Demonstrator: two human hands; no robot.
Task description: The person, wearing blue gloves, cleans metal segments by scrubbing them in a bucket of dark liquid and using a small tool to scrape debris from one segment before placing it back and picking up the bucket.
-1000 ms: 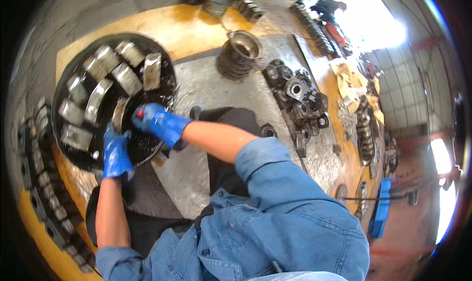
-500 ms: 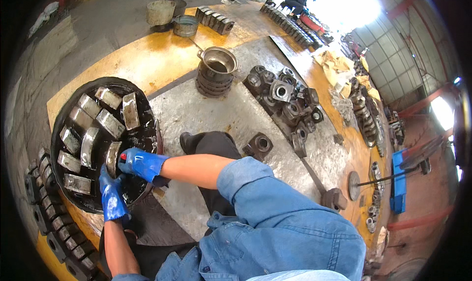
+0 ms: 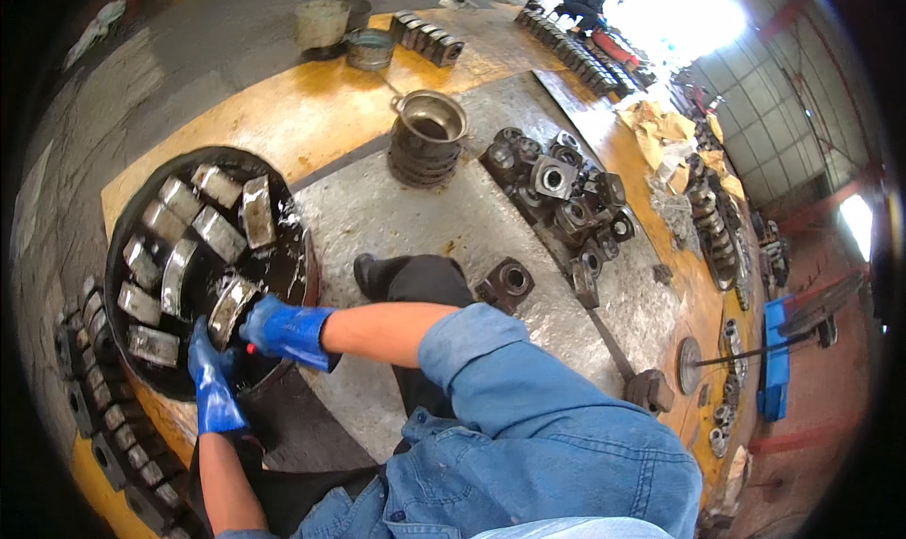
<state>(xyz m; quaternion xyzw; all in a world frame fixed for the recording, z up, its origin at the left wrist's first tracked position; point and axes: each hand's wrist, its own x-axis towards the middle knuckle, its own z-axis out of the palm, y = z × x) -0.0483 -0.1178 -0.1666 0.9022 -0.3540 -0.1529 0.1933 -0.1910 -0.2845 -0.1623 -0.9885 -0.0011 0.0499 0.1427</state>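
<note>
A round black pan [image 3: 307, 256] with dark, wet liquid in it holds several curved metal blocks [image 3: 219, 234]. In its near part, one curved block [image 3: 230, 312] stands tilted between my gloved hands. My left hand [image 3: 213, 374], in a blue rubber glove, holds this block at its lower left edge, its fingertips partly hidden. Against the block's right side is my right hand [image 3: 283, 331], gloved in blue too, with its fingers closed. A small red end of something shows under the right hand's fingers; the rest of that thing is hidden.
Right of the pan, a metal pot [image 3: 429, 128] sits on stacked rings on a steel plate [image 3: 377, 213]. Beyond lie piled dark metal housings [image 3: 557, 185] and a single housing [image 3: 507, 282]. A row of blocks [image 3: 118, 416] runs along the left. Another person [image 3: 585, 6] crouches far off.
The curved block has tilted over to the right between my hands. My right hand has moved slightly down and right, with the red end now below its fingers. The view has shifted a little.
</note>
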